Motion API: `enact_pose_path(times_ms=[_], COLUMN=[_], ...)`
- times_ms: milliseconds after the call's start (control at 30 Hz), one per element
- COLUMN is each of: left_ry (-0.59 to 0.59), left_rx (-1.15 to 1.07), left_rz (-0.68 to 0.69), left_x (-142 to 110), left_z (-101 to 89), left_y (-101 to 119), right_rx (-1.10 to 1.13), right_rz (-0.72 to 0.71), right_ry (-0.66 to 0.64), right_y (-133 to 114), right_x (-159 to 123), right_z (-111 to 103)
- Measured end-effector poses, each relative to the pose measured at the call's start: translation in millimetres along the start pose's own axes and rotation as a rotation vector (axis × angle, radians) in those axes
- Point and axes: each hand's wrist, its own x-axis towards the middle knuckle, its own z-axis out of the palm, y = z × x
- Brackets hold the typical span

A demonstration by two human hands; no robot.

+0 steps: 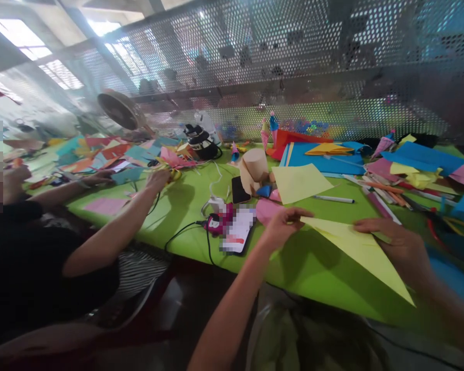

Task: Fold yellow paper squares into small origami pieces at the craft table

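A sheet of pale yellow paper, folded into a long triangle, is held over the front edge of the green table. My left hand is closed at its left corner, thumb and fingers pinching the tip. My right hand grips the right part, with fingers on top and the thumb hidden. Just behind the folded piece lies another flat yellow sheet. A pink paper piece lies next to my left hand.
A phone, a purple power strip with cables and a tape roll stand left of my hands. Pens, pencils and blue paper lie behind and right. A co-worker's arm reaches over the table at left. A perforated metal screen rises behind.
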Motion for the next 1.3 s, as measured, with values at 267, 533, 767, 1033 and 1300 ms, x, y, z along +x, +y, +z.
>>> enact_pose_path(times_ms=[267, 533, 767, 1033, 1300], left_ry=[-0.327, -0.280, -0.168, -0.178, -0.212], left_rx=[0.708, 1.006, 1.125, 1.245, 1.257], left_rz=[0.172, 0.162, 0.053, 0.086, 0.073], left_x=[-46.4, -37.2, -14.1, -9.1, -12.0], left_z=[2.0, 28.1, 45.5, 45.4, 37.8], left_y=[23.6, 23.8, 26.0, 25.6, 30.3], right_rx=[-0.360, -0.224, -0.114, -0.283, -0.377], right_rz=[-0.208, 0.042, 0.317, 0.199, 0.043], right_ry=[-0.202, -0.337, -0.247, -0.304, -0.300], right_y=[16.6, 21.1, 14.3, 12.8, 8.4], right_x=[-20.4, -22.8, -5.8, 2.6, -5.4], right_z=[3.4, -7.3, 7.0, 10.4, 8.6])
